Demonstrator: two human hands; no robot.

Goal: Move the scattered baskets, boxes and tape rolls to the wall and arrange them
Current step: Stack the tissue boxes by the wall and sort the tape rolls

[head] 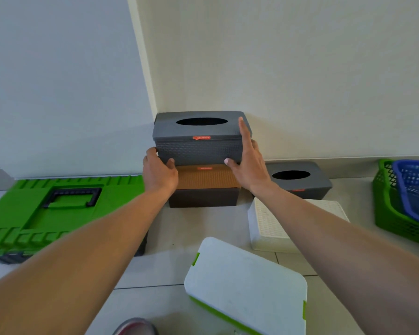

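Looking down at a three-high stack tucked into the corner, hard up against the wall (300, 68). On top, a grey box (198, 151) with an oval slot in the lid and a little orange label on the front lip. Under that, an orange-brown box (207, 177), and at the bottom a dark box (203, 198) sitting on the tiled floor (155, 269).

Both hands clamped on the grey box, one per end. Left hand (160, 172) wrapped round the left end, thumb low on the front face, fingers curled round the side. Right hand (249, 163) on the right end, thumb pressed to the bottom front corner, index finger pointing straight up the edge to the lid (other fingers hidden behind the box). Hands well apart, the whole length of the box between them. Grey box level, bottom edge meeting the top of the orange-brown box, overhanging a touch on the left. Can't tell whether fully set down or only touching.

Rest of the stuff:
- Second grey box (319, 182) just right of the stack, also by the wall, partly behind the right wrist.
- White woven box (269, 228) in front of that, under the right forearm.
- White container (247, 286) with green clips nearer still, lying at an angle on the floor.
- Green toolbox (58, 213) with a black handle left of the stack, along the wall.
- Far right, a blue basket (416, 189) tilted inside a green basket (387, 213).
- Tip of a shoe (136, 327) at the bottom edge.
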